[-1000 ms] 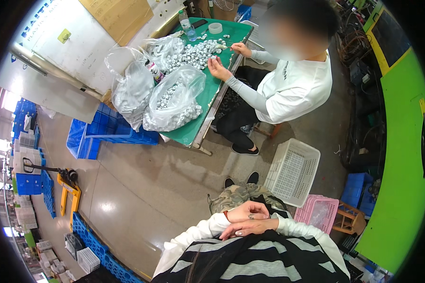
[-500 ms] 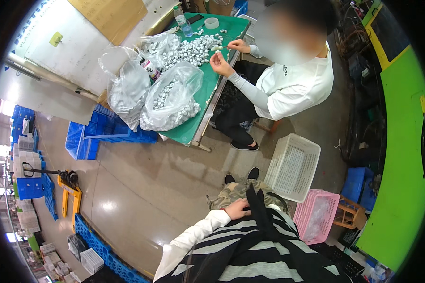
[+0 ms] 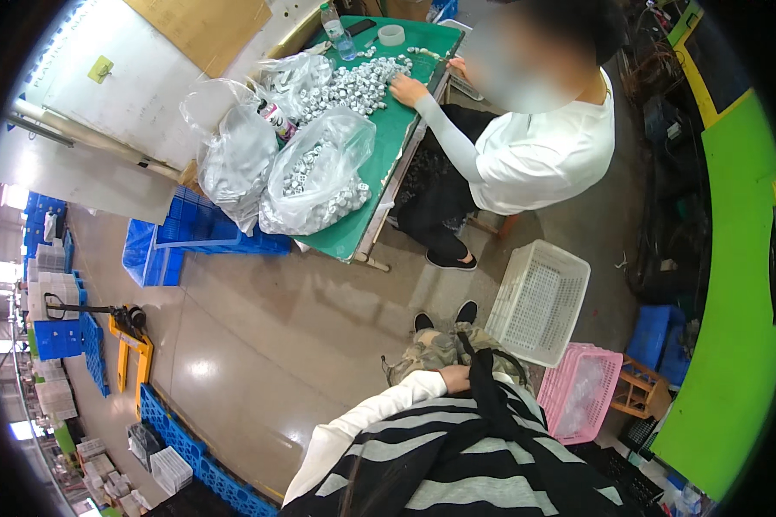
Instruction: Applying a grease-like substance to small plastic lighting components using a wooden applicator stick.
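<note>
My left hand (image 3: 455, 377) is at my waist, against the black cloth tie (image 3: 490, 388) that hangs over my black-and-grey striped top (image 3: 431, 448). Its fingers are hidden behind the tie and the folds of cloth, so their grip does not show. A white sleeve (image 3: 362, 418) covers that forearm. Of my right hand nothing is visible. Ahead, a seated co-worker in a white shirt (image 3: 552, 155) reaches over a green table (image 3: 379, 185). One hand of that person (image 3: 409, 90) touches a pile of small silvery metal parts (image 3: 358, 90).
Clear plastic bags of parts (image 3: 315, 185) stand on the table's near end. Blue crates (image 3: 224, 233) sit left of it. White baskets (image 3: 539, 302) and pink baskets (image 3: 582, 392) are stacked at my right. A yellow pallet jack (image 3: 134, 362) stands far left.
My left hand has shifted slightly right, and its fingers have gone behind the black tie. The co-worker's hands have moved apart, one to the pile, the other toward the table's far edge.
</note>
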`<state>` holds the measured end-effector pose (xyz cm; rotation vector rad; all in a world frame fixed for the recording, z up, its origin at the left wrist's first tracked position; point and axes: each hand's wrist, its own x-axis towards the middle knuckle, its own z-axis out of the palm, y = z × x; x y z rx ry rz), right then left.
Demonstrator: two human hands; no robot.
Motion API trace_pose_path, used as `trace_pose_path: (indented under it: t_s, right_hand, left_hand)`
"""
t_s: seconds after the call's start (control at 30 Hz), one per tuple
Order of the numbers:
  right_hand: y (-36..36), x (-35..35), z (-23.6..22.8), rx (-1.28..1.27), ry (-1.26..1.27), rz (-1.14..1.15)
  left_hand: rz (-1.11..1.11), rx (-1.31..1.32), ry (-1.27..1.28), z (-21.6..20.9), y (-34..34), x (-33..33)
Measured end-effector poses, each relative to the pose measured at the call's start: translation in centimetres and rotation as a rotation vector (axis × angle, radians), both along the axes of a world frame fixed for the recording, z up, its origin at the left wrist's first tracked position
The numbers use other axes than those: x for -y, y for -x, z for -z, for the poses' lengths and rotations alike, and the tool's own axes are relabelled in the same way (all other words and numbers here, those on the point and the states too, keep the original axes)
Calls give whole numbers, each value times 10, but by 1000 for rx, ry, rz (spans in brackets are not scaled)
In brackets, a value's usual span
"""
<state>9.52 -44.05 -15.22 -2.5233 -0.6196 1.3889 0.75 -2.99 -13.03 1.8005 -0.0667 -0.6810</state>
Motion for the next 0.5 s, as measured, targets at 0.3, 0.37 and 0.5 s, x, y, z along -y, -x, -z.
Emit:
trace_pose_path:
  t_s: [0.3, 0.37, 0.5]
  right_hand:
    - [-21, 1, -9, -57, 107, -118]
    - [-19, 3, -12, -84, 132, -157]
    - [-14, 2, -18, -126, 173, -195]
  left_hand:
    - [-141, -83, -87, -27, -10, 1]
    - [-223, -40, -95, 8, 6, 18]
    - [-348, 245, 2, 66, 27, 32]
